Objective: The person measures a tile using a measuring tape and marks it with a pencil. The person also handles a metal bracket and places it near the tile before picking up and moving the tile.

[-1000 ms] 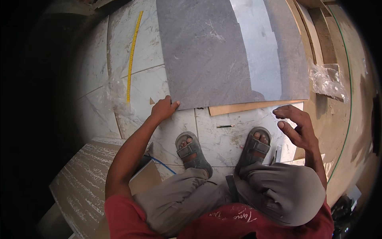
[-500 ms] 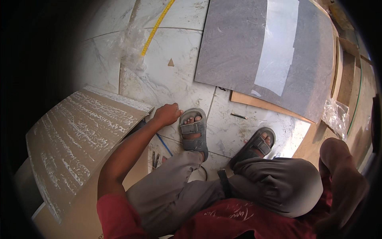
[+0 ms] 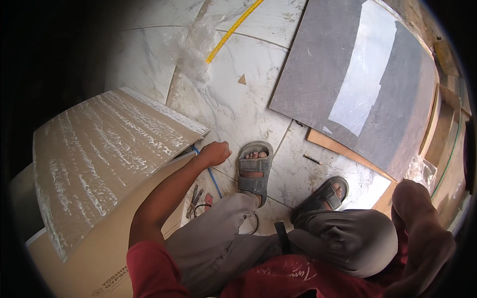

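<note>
My left hand (image 3: 216, 153) is closed with its fingers curled in, low over the floor between my left sandal (image 3: 254, 168) and the corner of a brown board. What the fist holds, if anything, is hidden. White, ridged streaks of paste cover that brown board (image 3: 115, 144), which lies on my left, slightly bowed. A blue cord (image 3: 213, 181) runs below my left wrist. At the right edge my right arm (image 3: 422, 223) is bent beside my knee; its hand does not show.
A large grey panel (image 3: 308, 64) with a pale strip lies ahead right, over a wooden piece (image 3: 343, 151). Around it are a short dark stick (image 3: 312, 159), clear plastic (image 3: 191, 49), a yellow measuring tape (image 3: 233, 31) and a triangular chip (image 3: 242, 79). Hand tools (image 3: 195, 201) lie near my left leg.
My view has turned, so the floor, boards and sandals appear shifted, mostly to the right. My left hand stays closed, with a slightly wider gap to the sandal.
</note>
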